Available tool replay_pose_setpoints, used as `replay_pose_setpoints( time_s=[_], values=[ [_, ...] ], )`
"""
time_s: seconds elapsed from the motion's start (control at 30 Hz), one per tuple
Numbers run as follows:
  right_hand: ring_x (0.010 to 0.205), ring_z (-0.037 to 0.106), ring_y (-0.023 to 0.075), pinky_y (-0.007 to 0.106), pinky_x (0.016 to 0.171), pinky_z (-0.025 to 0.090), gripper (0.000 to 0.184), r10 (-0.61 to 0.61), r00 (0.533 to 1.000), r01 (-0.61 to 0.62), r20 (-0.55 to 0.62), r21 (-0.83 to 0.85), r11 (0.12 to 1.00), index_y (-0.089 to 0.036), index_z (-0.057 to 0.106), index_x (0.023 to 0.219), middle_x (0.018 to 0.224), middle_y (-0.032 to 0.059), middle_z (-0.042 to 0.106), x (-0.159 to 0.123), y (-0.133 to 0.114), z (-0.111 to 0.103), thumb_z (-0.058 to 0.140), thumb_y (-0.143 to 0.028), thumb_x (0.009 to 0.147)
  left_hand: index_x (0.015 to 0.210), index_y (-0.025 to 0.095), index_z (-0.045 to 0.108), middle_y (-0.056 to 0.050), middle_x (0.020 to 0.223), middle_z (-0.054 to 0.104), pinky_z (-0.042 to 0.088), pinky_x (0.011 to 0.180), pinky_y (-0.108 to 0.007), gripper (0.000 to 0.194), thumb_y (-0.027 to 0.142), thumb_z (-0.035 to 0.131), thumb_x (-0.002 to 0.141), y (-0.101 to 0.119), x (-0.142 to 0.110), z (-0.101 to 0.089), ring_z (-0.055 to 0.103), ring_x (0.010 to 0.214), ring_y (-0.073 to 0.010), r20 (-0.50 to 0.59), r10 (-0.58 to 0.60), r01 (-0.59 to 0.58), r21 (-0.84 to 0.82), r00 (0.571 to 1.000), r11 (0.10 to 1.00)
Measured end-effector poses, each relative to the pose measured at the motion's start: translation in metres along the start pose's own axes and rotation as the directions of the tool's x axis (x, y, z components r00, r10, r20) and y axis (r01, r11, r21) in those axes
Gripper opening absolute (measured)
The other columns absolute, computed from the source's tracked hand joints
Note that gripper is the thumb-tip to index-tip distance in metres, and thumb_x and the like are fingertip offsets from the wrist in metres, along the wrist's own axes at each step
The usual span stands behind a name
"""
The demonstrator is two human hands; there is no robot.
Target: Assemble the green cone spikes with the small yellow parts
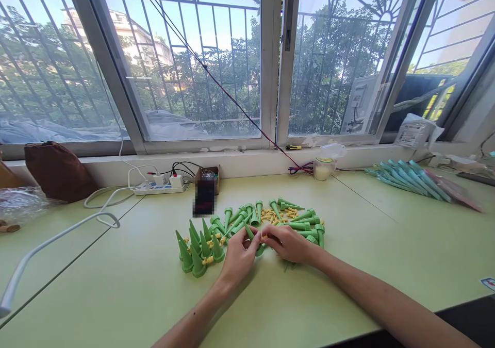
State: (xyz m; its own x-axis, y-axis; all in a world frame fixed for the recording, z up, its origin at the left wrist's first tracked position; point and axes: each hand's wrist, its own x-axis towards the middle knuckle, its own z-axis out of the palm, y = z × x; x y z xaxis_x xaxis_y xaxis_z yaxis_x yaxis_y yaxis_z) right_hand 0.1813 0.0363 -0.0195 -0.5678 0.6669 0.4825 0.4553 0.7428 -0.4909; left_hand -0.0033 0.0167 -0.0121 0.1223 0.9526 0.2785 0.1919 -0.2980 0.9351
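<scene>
While the left hand (240, 250) grips a green plastic spike (248, 231) on the near side of the heap of yellow fittings (291, 214), the right hand (288, 242) pinches a small yellow fitting (264, 237) beside that spike, probably for fine control. Left of the heap, upright spikes (198, 266) rest on their broad caps, seemingly for stability; lying spikes (298, 226) crowd its right on the worktop (116, 291).

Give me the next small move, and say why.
Probably bring the yellow piece in the right hand to the cone's base: the left hand holds that cone close by, and the standing cones at the left have yellow bits by their bases.
</scene>
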Motion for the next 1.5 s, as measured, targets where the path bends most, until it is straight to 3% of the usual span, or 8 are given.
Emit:
replay_pose_setpoints(
  time_s=[1.5],
  values=[
    [0.065, 0.055, 0.0142, 0.024, 0.065, 0.043, 0.017, -0.002, 1.0, 0.002, 0.013, 0.015, 1.0, -0.02, 0.062, 0.108, 0.079, 0.0013, 0.065, -0.0005, -0.0033, -0.0013, 0.047, -0.027, 0.101, 0.09, 0.017, 0.061, -0.003, 0.077, 0.065, 0.047, 0.064, -0.027, 0.031, 0.048, 0.059, 0.089, -0.0054, -0.0002, -0.001, 0.061, 0.072, -0.0182, 0.046, 0.011, -0.015, 0.073, 0.999, 0.997]
  ],
)
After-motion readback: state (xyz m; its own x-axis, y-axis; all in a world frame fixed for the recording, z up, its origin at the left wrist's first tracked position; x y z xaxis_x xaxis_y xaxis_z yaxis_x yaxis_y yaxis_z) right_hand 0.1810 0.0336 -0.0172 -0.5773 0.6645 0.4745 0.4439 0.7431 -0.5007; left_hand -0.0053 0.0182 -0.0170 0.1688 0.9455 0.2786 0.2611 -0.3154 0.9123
